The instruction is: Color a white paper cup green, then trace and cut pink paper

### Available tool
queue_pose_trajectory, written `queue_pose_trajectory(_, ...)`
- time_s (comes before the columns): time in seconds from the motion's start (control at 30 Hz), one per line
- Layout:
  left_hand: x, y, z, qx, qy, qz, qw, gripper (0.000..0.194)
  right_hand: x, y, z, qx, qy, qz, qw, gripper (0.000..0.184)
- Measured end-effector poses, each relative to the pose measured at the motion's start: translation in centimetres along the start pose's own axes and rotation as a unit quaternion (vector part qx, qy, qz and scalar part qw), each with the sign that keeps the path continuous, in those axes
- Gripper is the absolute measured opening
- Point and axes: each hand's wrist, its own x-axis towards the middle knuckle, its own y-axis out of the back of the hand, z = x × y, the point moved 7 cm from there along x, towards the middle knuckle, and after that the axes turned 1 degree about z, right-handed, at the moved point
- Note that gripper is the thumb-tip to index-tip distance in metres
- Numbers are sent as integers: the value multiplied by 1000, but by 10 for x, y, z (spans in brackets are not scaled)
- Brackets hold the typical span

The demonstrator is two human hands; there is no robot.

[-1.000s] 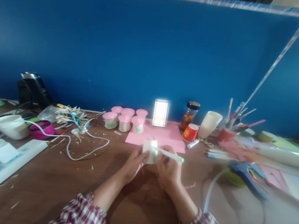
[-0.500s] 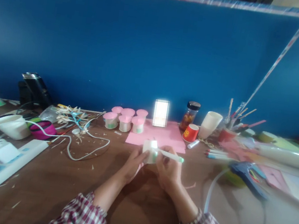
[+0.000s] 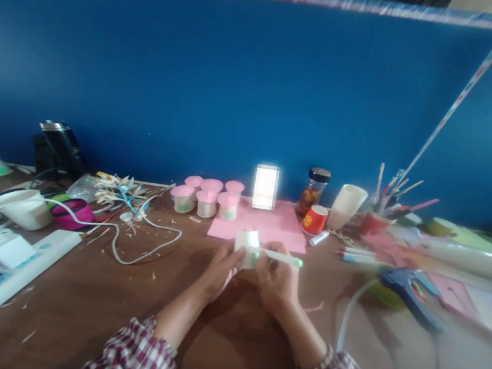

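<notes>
My left hand (image 3: 220,271) is closed around a small white paper cup (image 3: 243,240) with a green patch on its side. A white marker with a green end (image 3: 281,257) is pinched in my right hand (image 3: 278,285), its tip side turned toward the cup. The marker's tip is close to the green patch; whether it touches cannot be made out. Both hands are over the brown table, just in front of a pink paper sheet (image 3: 263,220). Behind and to the left stand several white cups with pink paper tops (image 3: 207,206), some with green patches.
A lidded jar (image 3: 312,192), red paper cup (image 3: 314,220), marker cap (image 3: 319,238) and white cup (image 3: 347,206) stand or lie at the back right. On the right lies a blue glue gun (image 3: 413,296). A power strip (image 3: 39,256) and white cable (image 3: 115,245) lie left.
The view has shifted very slightly. Both hands keep their hold on the paper cup and marker, with hardly any visible movement.
</notes>
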Motion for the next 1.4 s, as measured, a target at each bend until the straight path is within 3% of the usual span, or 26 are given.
queue_pose_trajectory(0.33, -1, 0, 1, -3, 4, 13, 1000, 32, 1, -1, 1, 0, -4, -10, 1000, 16)
queue_pose_trajectory(1.4, -1, 3, 2, 35, -7, 13, 999, 41, -3, -7, 6, 9, 5, -4, 1000, 20)
